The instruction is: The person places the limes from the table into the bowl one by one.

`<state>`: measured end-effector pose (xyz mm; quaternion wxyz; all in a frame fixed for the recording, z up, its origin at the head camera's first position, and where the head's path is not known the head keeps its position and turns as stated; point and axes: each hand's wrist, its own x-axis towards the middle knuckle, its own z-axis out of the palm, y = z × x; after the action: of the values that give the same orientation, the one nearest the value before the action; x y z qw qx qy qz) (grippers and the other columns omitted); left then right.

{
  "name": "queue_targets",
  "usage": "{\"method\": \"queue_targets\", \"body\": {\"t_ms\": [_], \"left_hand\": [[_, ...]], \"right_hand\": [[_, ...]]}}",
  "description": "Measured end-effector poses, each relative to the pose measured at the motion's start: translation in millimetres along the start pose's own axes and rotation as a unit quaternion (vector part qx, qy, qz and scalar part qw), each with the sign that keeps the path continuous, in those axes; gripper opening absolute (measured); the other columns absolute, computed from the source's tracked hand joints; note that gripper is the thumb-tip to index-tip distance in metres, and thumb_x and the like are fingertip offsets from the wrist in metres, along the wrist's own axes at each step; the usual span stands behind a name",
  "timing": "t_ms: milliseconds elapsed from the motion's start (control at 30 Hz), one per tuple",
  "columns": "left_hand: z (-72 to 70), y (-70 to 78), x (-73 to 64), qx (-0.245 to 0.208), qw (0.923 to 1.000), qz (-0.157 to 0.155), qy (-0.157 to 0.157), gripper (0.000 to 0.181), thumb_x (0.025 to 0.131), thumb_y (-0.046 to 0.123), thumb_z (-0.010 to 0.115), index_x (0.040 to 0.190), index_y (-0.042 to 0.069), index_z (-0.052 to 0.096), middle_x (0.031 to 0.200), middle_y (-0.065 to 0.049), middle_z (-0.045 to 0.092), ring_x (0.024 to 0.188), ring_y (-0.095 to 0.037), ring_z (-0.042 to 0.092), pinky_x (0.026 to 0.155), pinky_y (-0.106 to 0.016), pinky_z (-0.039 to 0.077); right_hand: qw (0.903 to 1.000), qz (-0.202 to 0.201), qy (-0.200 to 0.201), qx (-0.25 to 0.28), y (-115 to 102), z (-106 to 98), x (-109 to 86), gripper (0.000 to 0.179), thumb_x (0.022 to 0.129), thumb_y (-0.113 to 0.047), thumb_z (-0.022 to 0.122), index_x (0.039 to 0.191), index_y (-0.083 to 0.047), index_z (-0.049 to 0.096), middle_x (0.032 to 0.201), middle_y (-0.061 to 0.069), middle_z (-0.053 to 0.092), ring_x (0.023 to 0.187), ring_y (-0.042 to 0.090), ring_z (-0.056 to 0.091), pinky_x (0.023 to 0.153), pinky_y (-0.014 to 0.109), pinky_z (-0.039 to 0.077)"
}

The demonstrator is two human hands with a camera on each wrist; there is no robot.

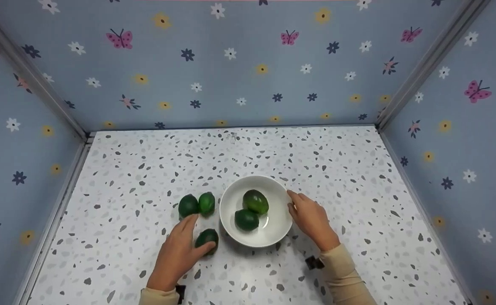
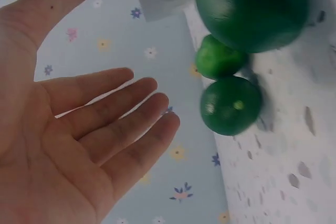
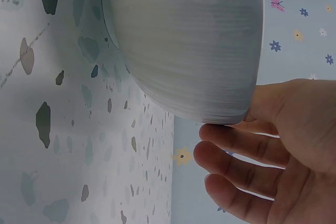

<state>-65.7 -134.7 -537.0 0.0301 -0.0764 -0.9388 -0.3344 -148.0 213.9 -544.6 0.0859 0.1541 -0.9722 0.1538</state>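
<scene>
My left hand [image 1: 176, 254] is spread beside a dark green avocado [image 1: 207, 240], its thumb overlapping the fruit in the head view. The left wrist view shows the palm and extended fingers [image 2: 121, 129] apart from that avocado [image 2: 252, 9]. Just beyond lie another dark avocado [image 1: 188, 206] and a smaller, brighter green fruit [image 1: 206, 203], side by side. At the right rim of a white bowl [image 1: 273, 235], my right hand [image 1: 311, 216] touches with loosely extended fingers; the bowl hides its thumb tip in the right wrist view. Two avocados [image 1: 256, 201] sit inside the bowl.
The speckled white tabletop [image 1: 341, 169] extends around the bowl and fruit. Blue panels [image 1: 248, 84] with flowers and butterflies stand at the back and both sides. Grey metal edging [image 1: 430, 63] runs along the corners.
</scene>
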Motion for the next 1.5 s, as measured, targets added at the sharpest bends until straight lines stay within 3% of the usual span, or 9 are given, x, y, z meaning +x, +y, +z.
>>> {"method": "queue_targets", "body": {"t_ms": [167,367,600,867,1233,1500], "left_hand": [[6.5,-8.8,-6.4,-0.001,0.9996,-0.024,-0.013,0.095,0.076,0.037,0.089,0.148,-0.005,0.042,0.145,-0.027,0.046,0.131,-0.043,0.046,0.107,-0.059,0.038],[18.0,-18.7,-8.2,-0.013,0.9978,-0.042,-0.049,0.094,0.077,0.036,0.088,0.148,-0.005,0.043,0.147,-0.024,0.045,0.135,-0.039,0.043,0.109,-0.054,0.037],[32.4,-24.8,-12.4,-0.014,0.9944,-0.083,-0.064,0.087,0.077,0.035,0.087,0.14,-0.01,0.048,0.135,-0.026,0.053,0.124,-0.041,0.053,0.102,-0.053,0.044],[42.6,-28.3,-14.3,-0.029,0.9929,-0.096,-0.064,0.065,0.079,0.028,0.086,0.124,-0.011,0.06,0.113,-0.022,0.064,0.107,-0.038,0.061,0.092,-0.053,0.049],[38.2,-25.9,-13.1,-0.066,0.9893,-0.114,-0.062,0.056,0.079,0.027,0.086,0.12,-0.005,0.065,0.107,-0.014,0.066,0.102,-0.031,0.063,0.088,-0.05,0.051],[17.5,-10.0,-8.5,-0.064,0.9937,-0.09,-0.017,0.059,0.079,0.027,0.087,0.126,-0.001,0.064,0.113,-0.013,0.066,0.104,-0.029,0.063,0.089,-0.049,0.051]], "right_hand": [[1.0,-0.002,0.005,0.003,0.8,-0.1,-0.3,0.038,0.094,-0.013,0.069,0.131,-0.004,0.063,0.1,0.013,0.068,0.077,0.033,0.067,0.061,0.049,0.055],[0.9998,-0.011,0.019,0.004,1.8,1.1,-2.2,0.037,0.094,-0.011,0.069,0.13,-0.003,0.063,0.096,0.012,0.067,0.072,0.032,0.065,0.057,0.048,0.054],[0.9996,-0.015,0.025,0.004,2.1,1.5,-2.6,0.037,0.093,-0.011,0.07,0.129,-0.003,0.063,0.095,0.012,0.067,0.07,0.032,0.065,0.056,0.047,0.053],[0.9996,-0.016,0.022,0.005,1.0,1.7,-1.8,0.037,0.094,-0.011,0.069,0.13,-0.004,0.063,0.097,0.012,0.067,0.072,0.033,0.065,0.057,0.048,0.054],[0.9997,-0.017,0.019,0.006,1.2,2.0,-1.5,0.038,0.094,-0.012,0.069,0.13,-0.003,0.063,0.097,0.013,0.068,0.074,0.034,0.066,0.059,0.049,0.055],[0.9978,-0.04,0.052,-0.003,2.8,3.0,-3.0,0.036,0.092,-0.009,0.071,0.126,-0.002,0.065,0.093,0.012,0.067,0.067,0.031,0.064,0.053,0.047,0.053]]}}
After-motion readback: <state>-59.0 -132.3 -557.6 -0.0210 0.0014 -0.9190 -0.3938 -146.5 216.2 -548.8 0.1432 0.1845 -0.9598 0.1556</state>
